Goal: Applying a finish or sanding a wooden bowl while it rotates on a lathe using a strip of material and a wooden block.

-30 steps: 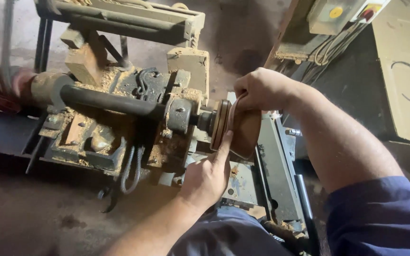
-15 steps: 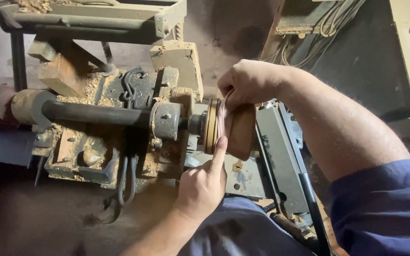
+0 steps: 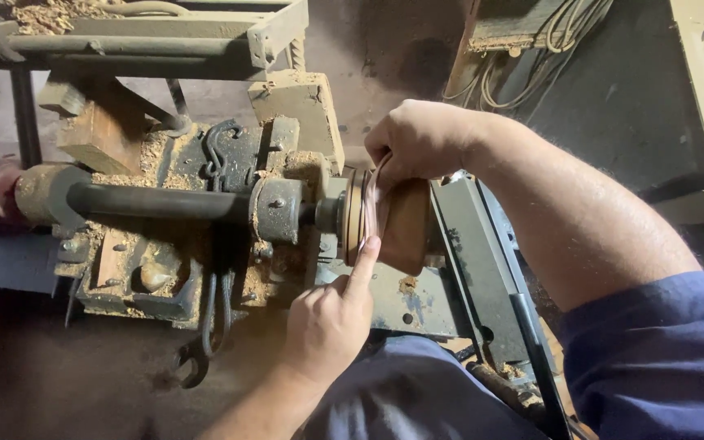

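Your right hand [image 3: 421,143] sits on top of the wooden workpiece [image 3: 405,228], your left hand [image 3: 327,326] just near of it. Left of the workpiece runs the shaft [image 3: 156,202]. Wrenches [image 3: 205,326] hang near the lathe body [image 3: 165,269]; cables [image 3: 547,41] lie far right.

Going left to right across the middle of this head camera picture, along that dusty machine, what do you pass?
Rusty shaft end → dark shaft → grey metal block → wooden disc → round wooden piece, touched by the left hand below and the right hand above → grey metal rail → blue sleeve.

Dim warm light, deep shadows, slightly soft
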